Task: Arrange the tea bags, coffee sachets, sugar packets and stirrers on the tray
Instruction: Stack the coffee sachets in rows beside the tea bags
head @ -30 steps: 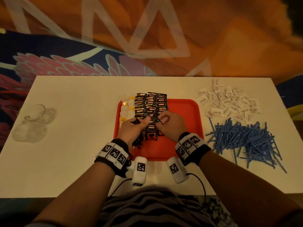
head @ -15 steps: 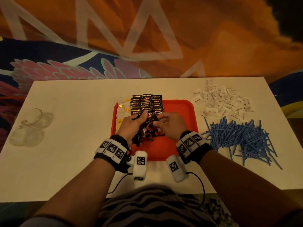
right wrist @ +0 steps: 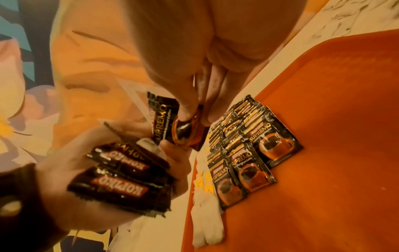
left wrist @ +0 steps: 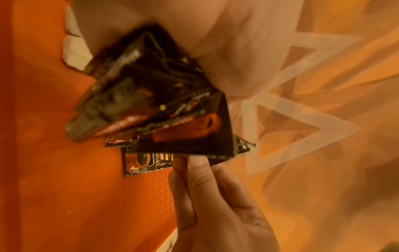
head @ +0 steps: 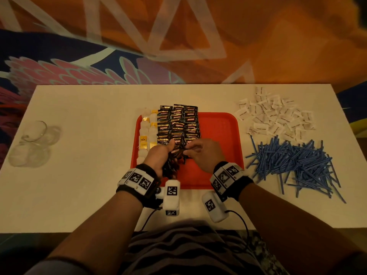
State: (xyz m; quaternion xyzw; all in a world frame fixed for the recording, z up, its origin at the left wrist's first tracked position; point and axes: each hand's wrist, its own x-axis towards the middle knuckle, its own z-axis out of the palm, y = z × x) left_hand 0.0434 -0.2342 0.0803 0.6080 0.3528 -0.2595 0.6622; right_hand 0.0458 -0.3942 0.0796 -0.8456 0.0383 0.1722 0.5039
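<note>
A red tray (head: 220, 126) lies mid-table. White tea bags (head: 146, 133) run down its left edge, and rows of black coffee sachets (head: 177, 124) lie beside them. My left hand (head: 160, 155) grips a fanned stack of coffee sachets (right wrist: 121, 180) over the tray's near left part. My right hand (head: 200, 153) pinches one sachet (right wrist: 170, 126) between thumb and fingers, just right of the stack. In the left wrist view the stack (left wrist: 151, 95) fills the centre, with the right hand's fingers (left wrist: 205, 196) below it.
White sugar packets (head: 276, 116) are heaped at the far right of the table (head: 89, 145). A pile of blue stirrers (head: 297, 165) lies nearer, right of the tray. Clear glass lids or cups (head: 33, 143) sit at the left edge.
Both hands drew back slightly toward me from the laid rows. My right hand now pinches a single sachet beside the stack held in my left.
</note>
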